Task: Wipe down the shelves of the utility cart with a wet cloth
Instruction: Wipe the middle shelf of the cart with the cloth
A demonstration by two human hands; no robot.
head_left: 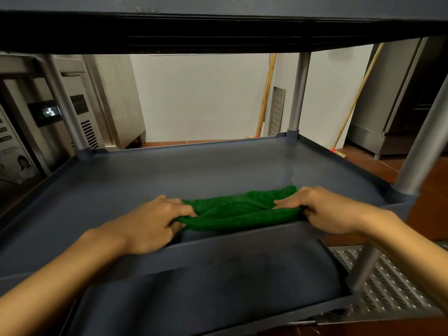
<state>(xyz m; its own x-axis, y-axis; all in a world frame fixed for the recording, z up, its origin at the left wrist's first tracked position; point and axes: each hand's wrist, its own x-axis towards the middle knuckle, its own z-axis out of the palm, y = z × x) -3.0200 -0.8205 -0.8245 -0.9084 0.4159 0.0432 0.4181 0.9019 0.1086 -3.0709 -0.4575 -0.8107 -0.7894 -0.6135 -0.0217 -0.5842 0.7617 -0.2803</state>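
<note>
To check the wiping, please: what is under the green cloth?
The cloth lies on the middle shelf near its front edge; left hand and right hand grip its ends. The shelf beneath it is covered, unseen.

Nothing can be read with certainty. A small dark display on the steel fridge at the left shows pale lit digits, too blurred to make out. Below it, a printed leaflet with a pictured person carries lines of small print. Narrow labels at the left edge bear marks. All of this is illegible.
</note>
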